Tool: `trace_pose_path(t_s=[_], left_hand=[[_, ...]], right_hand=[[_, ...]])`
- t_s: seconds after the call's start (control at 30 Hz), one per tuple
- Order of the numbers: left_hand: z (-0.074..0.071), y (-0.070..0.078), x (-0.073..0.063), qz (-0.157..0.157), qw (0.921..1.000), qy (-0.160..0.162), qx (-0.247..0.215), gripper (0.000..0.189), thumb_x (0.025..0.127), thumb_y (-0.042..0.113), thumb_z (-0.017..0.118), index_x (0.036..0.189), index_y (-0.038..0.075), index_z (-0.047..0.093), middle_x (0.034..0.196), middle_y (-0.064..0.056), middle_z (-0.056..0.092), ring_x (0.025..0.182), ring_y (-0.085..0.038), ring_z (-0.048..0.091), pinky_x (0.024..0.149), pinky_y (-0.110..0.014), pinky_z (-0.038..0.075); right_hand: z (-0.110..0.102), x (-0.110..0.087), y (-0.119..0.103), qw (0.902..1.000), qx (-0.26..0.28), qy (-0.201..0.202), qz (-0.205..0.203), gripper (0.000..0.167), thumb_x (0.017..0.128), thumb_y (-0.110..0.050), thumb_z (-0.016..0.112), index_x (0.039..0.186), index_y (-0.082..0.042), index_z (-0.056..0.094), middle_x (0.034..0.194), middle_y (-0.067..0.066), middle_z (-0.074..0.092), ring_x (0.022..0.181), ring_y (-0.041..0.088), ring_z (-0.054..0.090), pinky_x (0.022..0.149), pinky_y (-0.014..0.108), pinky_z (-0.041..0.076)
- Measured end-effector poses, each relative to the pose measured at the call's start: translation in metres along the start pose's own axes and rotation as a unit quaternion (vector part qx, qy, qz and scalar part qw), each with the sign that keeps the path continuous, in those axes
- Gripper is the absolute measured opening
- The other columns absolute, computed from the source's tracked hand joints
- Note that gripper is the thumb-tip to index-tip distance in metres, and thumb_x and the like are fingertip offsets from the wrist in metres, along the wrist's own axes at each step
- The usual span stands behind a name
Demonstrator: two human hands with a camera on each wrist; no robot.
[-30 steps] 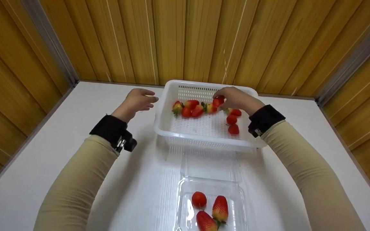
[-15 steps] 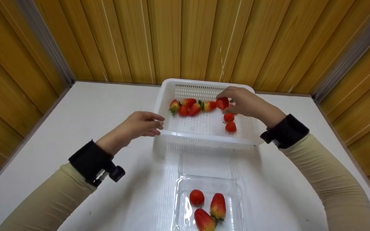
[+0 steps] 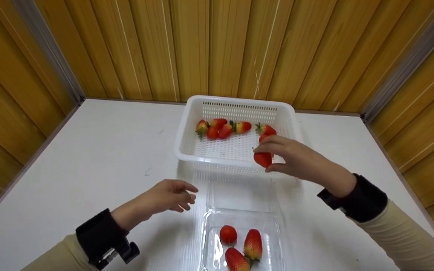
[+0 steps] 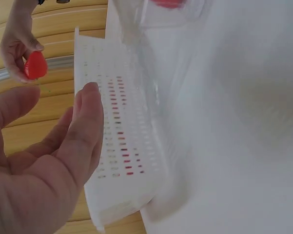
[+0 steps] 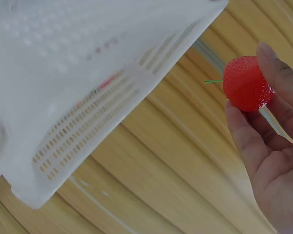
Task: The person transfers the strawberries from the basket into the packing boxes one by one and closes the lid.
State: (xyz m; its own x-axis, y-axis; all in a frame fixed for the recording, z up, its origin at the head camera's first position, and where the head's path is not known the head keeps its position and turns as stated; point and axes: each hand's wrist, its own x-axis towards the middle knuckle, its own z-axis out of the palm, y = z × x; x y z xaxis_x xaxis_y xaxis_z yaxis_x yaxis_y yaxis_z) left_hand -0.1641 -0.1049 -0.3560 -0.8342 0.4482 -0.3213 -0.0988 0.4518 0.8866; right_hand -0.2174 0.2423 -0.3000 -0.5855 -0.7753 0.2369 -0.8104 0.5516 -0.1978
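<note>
My right hand pinches a red strawberry between thumb and fingers, above the front rim of a white perforated basket. A green stem pokes out of the strawberry in the right wrist view. Several more strawberries lie in the basket; part of that group is hidden behind the right hand. My left hand holds nothing; its fingers are loosely bent over the table left of a clear plastic box. Two strawberries and a small round red fruit lie in that box.
The box's clear lid lies folded back towards the basket. Yellow wood-look panels rise behind the white table and at both sides, with grey metal posts at the corners.
My right hand has lifted the strawberry from the back of the basket and brought it towards me over the front rim. The left hand has moved back from beside the basket towards the box.
</note>
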Motion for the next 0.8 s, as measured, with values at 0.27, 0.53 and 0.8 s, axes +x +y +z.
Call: trace_pose_path(t_s=[0.27, 0.53, 0.8], left_hand=[[0.017, -0.027, -0.001, -0.01, 0.9989, -0.042, -0.02, 0.042, 0.097, 0.017, 0.063, 0.131, -0.007, 0.061, 0.111, -0.021, 0.073, 0.088, -0.014, 0.07, 0.087, -0.034, 0.063], [0.035, -0.046, -0.001, -0.042, 0.9956, -0.059, -0.059, 0.035, 0.097, 0.017, 0.065, 0.125, -0.004, 0.064, 0.103, -0.014, 0.074, 0.081, -0.012, 0.069, 0.082, -0.032, 0.064], [0.048, -0.051, 0.0, -0.059, 0.9933, -0.059, -0.08, 0.026, 0.096, 0.018, 0.069, 0.114, 0.0, 0.067, 0.092, -0.005, 0.073, 0.074, -0.01, 0.068, 0.078, -0.03, 0.065]], right_hand=[[0.02, -0.037, -0.041, 0.9974, 0.001, -0.051, -0.052, 0.045, 0.08, -0.009, 0.087, 0.121, -0.01, 0.068, 0.117, 0.006, 0.068, 0.102, 0.02, 0.066, 0.088, 0.033, 0.063], [0.044, -0.056, -0.071, 0.9861, 0.028, -0.163, -0.019, 0.041, 0.082, -0.018, 0.086, 0.119, -0.014, 0.069, 0.113, -0.001, 0.067, 0.1, 0.01, 0.062, 0.087, 0.02, 0.06], [0.061, -0.067, -0.085, 0.9745, 0.037, -0.221, -0.002, 0.043, 0.083, -0.02, 0.086, 0.121, -0.019, 0.067, 0.116, -0.005, 0.066, 0.101, 0.005, 0.06, 0.087, 0.015, 0.058]])
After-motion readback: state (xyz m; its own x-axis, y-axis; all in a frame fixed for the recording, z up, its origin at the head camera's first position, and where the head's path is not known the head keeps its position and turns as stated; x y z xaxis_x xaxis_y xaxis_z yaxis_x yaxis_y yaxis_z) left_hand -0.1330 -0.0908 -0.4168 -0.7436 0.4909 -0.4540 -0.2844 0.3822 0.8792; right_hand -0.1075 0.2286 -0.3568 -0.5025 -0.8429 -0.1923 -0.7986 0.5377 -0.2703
